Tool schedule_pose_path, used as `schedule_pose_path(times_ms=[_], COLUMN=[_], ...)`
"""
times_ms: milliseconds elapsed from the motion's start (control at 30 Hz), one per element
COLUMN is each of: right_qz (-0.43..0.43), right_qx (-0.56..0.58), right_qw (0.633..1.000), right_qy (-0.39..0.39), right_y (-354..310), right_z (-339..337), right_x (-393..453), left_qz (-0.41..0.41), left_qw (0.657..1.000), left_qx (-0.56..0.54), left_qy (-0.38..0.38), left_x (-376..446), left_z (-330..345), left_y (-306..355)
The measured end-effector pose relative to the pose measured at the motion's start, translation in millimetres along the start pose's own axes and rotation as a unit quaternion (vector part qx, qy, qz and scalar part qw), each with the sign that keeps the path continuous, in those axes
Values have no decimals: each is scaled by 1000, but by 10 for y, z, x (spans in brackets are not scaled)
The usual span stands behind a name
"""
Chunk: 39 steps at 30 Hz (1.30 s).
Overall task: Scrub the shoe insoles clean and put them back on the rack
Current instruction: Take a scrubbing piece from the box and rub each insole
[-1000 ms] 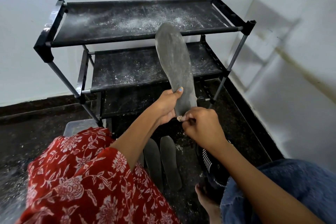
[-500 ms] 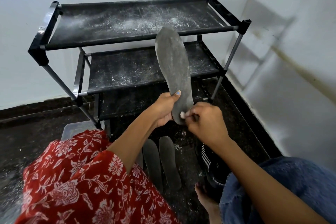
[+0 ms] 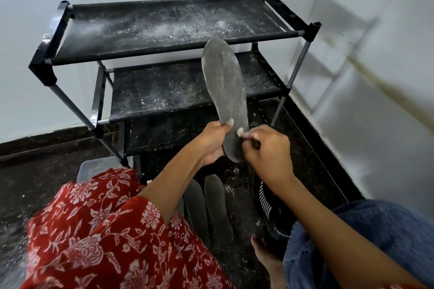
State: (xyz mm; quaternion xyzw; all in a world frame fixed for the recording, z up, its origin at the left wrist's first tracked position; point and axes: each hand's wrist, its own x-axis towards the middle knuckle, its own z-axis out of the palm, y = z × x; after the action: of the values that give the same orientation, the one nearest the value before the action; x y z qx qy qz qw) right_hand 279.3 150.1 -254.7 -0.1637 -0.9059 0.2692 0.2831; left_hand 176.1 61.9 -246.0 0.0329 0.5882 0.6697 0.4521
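Note:
A dusty grey insole (image 3: pixel 225 87) stands upright in front of the black shoe rack (image 3: pixel 173 30). My left hand (image 3: pixel 212 142) grips its heel end from the left, thumb laid across the face. My right hand (image 3: pixel 267 150) holds a small brush with a pale tip (image 3: pixel 240 131), and that tip touches the lower right part of the insole. Two more grey insoles (image 3: pixel 218 209) lie side by side on the dark floor below my hands.
White powder covers the rack's top and middle shelves. A black shoe with white stripes (image 3: pixel 270 211) lies on the floor at the right, near a bare foot (image 3: pixel 263 251). A clear plastic tub (image 3: pixel 94 166) sits left of the rack. White walls close the corner.
My right hand has moved up along the insole's heel area, carrying the brush tip higher. The insole stays upright in my left hand.

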Motion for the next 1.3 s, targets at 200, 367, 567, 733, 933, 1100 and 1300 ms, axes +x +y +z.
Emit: schedule_pose_path(times_ms=[200,367,567,733,933,1100,1300], right_qz=[-14,46,68,49,140,110,79], right_qx=[-4,-58,17,-12,-33,23,-3], right_qw=[1000,994,998,998,986,994,996], right_qy=[5,-75,5,-42,-84,1,-30], right_y=[12,7,-9,3,-14,-25,-15], right_z=[51,33,-17,93,83,49,82], right_x=[27,-33,16,-64,-84,-65,-108], left_qz=[2,-8,-4,-13,-6,1,10], left_qw=[1000,999,1000,1000,1000,1000,1000], left_qx=[-29,-49,-21,-23,13,-1,-13], left_qy=[3,-5,14,6,16,30,4], left_x=[4,16,19,26,42,44,20], left_z=[45,10,54,59,28,51,26], left_y=[-23,-41,-52,-65,-62,-22,13])
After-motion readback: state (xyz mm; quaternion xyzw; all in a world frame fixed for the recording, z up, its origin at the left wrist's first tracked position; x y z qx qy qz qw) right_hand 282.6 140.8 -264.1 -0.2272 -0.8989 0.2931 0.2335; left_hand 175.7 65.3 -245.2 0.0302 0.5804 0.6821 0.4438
